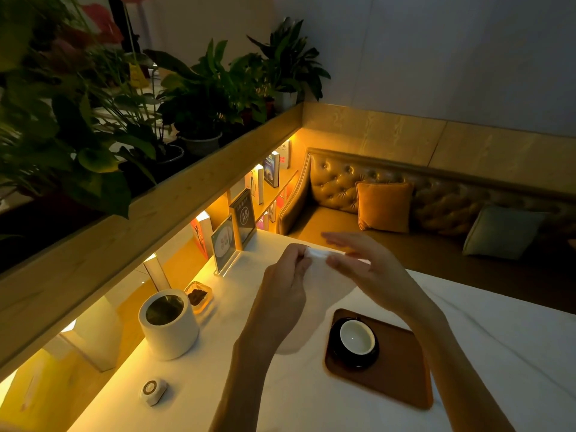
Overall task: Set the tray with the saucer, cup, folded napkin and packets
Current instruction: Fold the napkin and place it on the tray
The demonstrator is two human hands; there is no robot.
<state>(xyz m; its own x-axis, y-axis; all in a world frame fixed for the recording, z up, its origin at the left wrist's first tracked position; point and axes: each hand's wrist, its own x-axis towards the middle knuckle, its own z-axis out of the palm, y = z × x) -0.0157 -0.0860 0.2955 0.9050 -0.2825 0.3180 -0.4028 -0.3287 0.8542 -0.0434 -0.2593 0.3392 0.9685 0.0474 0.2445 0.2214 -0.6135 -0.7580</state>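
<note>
Above the table (280, 400) both hands pinch the napkin's (324, 275) top edge, left hand (286, 285) and right hand (367, 269). Limp paper, so the fold might go crooked or brush the cup (357, 336) on the tray (402, 381).

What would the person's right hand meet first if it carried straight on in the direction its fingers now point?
Probably the napkin and the left hand pinching its top edge: the right hand's fingers point leftward at them. Depth is hard to judge from this single view.
</note>
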